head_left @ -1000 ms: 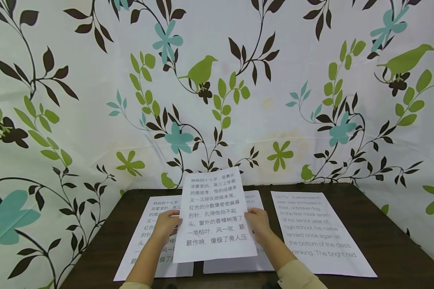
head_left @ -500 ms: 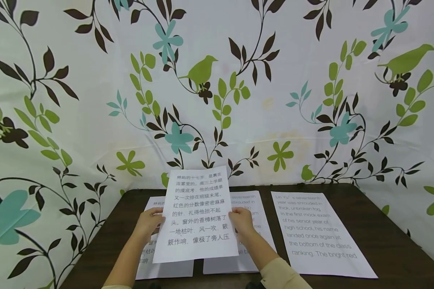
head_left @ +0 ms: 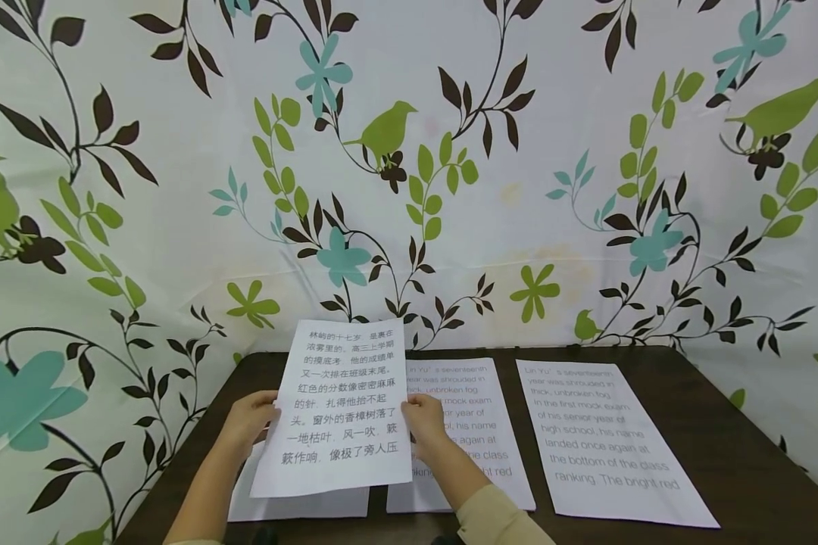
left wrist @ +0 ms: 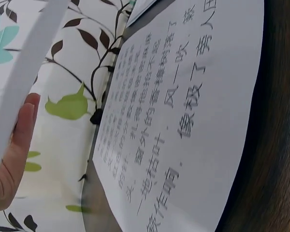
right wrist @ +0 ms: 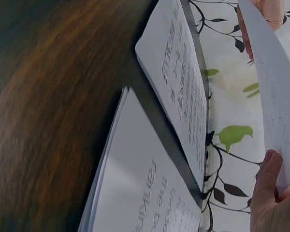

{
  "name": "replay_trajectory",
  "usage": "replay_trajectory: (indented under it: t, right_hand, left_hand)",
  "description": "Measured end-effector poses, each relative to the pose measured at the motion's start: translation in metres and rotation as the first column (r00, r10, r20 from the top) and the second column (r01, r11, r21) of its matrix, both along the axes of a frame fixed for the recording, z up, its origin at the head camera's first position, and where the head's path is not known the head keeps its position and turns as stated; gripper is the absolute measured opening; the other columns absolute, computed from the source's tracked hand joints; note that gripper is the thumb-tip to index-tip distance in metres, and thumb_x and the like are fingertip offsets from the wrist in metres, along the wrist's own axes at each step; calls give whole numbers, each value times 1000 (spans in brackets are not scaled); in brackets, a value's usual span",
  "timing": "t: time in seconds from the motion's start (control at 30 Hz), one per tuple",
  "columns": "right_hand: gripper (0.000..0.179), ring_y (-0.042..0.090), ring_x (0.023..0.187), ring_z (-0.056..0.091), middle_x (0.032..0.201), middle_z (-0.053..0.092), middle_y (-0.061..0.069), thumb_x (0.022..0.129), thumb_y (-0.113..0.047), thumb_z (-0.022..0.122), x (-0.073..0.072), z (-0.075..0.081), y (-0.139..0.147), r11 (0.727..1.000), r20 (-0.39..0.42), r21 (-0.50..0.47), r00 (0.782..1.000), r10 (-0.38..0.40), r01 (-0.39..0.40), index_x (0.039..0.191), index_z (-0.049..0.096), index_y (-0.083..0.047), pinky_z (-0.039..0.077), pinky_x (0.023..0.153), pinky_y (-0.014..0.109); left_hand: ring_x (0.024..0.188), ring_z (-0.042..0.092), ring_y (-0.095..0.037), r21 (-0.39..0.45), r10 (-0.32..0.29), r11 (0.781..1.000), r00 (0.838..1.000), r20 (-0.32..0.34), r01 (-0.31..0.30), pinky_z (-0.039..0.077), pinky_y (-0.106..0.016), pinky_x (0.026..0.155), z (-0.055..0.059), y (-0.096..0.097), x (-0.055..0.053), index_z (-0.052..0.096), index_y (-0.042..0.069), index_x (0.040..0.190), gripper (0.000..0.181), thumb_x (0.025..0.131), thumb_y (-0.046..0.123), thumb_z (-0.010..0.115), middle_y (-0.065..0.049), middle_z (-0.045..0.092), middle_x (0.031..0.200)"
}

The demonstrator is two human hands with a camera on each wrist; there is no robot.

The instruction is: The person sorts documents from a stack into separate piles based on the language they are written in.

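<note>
The left hand and right hand pinch the raised Chinese-text sheet at its nine and three o'clock edges, equally near. Its long axis points just past twelve, above the lower Chinese-text page; the middle English-text stack lies toward three.

Leafy printed backdrop; dark table

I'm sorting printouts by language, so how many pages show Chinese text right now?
2: the held sheet between the left hand and right hand, and the leftmost page on the table. Others may lie hidden beneath.
</note>
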State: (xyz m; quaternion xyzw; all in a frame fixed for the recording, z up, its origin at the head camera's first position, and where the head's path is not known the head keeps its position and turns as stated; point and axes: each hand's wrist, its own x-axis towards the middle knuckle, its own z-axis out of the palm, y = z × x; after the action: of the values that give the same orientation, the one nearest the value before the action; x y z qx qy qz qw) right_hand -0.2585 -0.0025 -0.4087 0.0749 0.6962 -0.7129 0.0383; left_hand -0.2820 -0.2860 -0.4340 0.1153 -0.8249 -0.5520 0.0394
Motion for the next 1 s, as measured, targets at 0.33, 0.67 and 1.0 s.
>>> replay_trajectory:
  t: [0.33,0.67,1.0]
  right_hand:
    - [33,17,68,56,85,56,8,81,1,41,3,0,-25,998,9,-6,998,61,-61,112,52,6,45,55,27]
    - [33,18,66,55,80,55,8,81,3,40,7,-6,-36,987,-19,-20,987,157,-157,112,52,5,48,55,29]
    - [41,17,61,54,79,54,8,78,9,39,8,-17,-47,986,24,-13,986,165,-165,118,45,7,48,52,29]
  left_hand:
    - [72,54,-22,-24,38,999,999,1,-38,46,-29,56,27,-3,24,42,-8,119,37,82,-1,42,-23,52,102]
    - [74,51,-22,-30,42,999,999,9,-42,38,-19,50,27,-8,32,39,-11,120,38,83,-5,37,-26,49,104]
    - [75,53,-24,-32,82,996,997,11,-81,44,-30,59,-3,-19,23,40,-11,119,37,82,-6,38,-26,50,102]
